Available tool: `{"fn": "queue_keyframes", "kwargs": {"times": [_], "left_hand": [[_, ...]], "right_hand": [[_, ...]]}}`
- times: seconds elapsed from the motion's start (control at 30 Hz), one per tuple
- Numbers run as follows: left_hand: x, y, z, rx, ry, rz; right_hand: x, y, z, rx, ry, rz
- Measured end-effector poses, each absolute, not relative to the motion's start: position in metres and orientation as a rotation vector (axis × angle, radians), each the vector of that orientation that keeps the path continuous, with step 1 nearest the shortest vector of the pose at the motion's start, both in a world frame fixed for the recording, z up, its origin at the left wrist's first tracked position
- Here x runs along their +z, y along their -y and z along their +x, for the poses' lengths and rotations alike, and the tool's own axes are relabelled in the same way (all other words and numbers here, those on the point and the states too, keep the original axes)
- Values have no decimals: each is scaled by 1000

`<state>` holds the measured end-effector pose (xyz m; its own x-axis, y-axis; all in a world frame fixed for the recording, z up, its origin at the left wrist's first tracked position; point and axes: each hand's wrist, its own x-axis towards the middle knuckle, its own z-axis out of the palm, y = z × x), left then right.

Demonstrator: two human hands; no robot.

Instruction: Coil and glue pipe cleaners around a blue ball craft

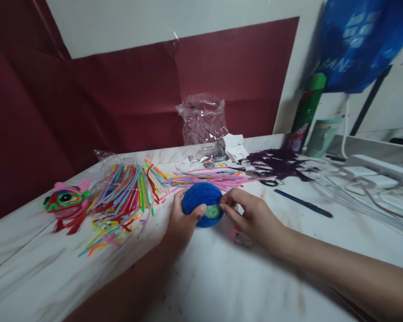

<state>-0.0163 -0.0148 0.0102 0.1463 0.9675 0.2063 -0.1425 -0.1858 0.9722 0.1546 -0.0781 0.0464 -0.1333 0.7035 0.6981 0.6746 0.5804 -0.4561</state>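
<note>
A round blue ball point(201, 197) wound in fuzzy strands, with a green patch point(213, 211) on its lower front, is held above the marble-patterned table. My left hand point(184, 214) grips it from the left, with the thumb on its front and the other fingers behind. At the ball's right edge is my right hand point(243, 208), its thumb and index finger pinched together. What lies between those fingertips is too small to make out. Beneath the right hand, a small object with a red glow point(240, 235) is partly hidden.
Colourful pipe cleaners point(127, 188) lie in heaps at left, beside a pink and green animal figure point(69, 201). Farther back are a clear plastic bag point(203, 118) and dark purple strands point(278, 163). A dark flat strip point(304, 203), a green cup point(322, 136) and chargers with cables point(372, 179) occupy the right.
</note>
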Motion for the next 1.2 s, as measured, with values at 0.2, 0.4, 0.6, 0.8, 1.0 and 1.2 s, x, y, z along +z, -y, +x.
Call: {"fn": "queue_keyframes", "kwargs": {"times": [0.2,0.4,0.6,0.8,1.0,1.2], "left_hand": [[9,17,-13,1305,-908,1375],[4,15,-9,1303,-928,1313],[2,13,-7,1256,-856,1223],[7,16,-9,1217,-910,1265],[8,15,-11,1146,-825,1264],[7,11,-10,1148,-894,1302]], "right_hand": [[36,76,155,137,1784,-1172],[34,73,156,178,1743,-1200],[31,72,160,192,1715,-1216],[28,73,160,186,1749,-1220],[28,73,162,199,1751,-1239],[30,72,163,214,1734,-1241]]}}
